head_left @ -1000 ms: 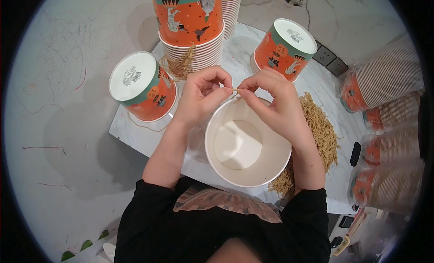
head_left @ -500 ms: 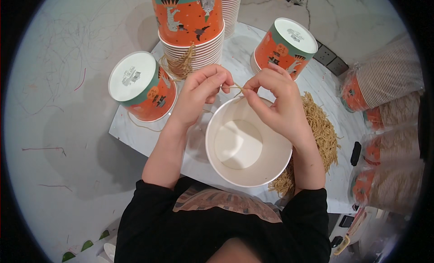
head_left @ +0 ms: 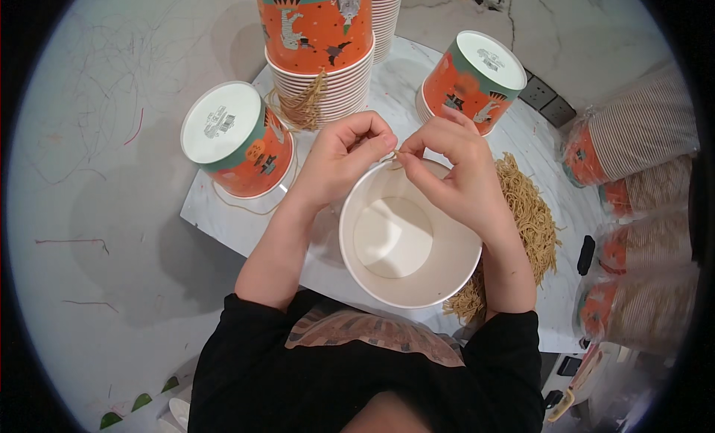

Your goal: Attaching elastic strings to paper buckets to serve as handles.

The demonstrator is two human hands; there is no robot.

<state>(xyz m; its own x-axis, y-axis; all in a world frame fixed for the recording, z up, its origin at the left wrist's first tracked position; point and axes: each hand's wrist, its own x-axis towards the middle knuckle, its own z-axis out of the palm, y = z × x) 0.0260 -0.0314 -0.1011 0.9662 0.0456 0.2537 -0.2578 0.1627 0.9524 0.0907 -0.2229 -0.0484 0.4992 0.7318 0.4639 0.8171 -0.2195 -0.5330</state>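
Observation:
My left hand point(head_left: 348, 154) and my right hand point(head_left: 456, 165) meet over the far rim of an upright white paper bucket point(head_left: 450, 262). Both pinch a thin tan cord point(head_left: 395, 157) between thumb and forefinger, the fingertips almost touching. Most of the cord there is hidden by the fingers. A heap of cut tan cords point(head_left: 532, 217) lies beside the bucket, partly under my right forearm. More tan cords point(head_left: 304, 109) hang against a tall stack of nested orange buckets point(head_left: 316, 31) beyond my left hand.
An upside-down orange bucket point(head_left: 249, 172) stands at the left, another bucket point(head_left: 465, 90) at the back right. Wrapped bucket stacks point(head_left: 640, 139) line the right side. Black wall sockets point(head_left: 546, 99) sit behind the marble-patterned table point(head_left: 223, 224). A grey wall point(head_left: 119, 209) borders the left.
My left hand has shifted right and slightly down, so the fingertips of both hands are closer together. Less of the cord shows between them. The bucket stays in place.

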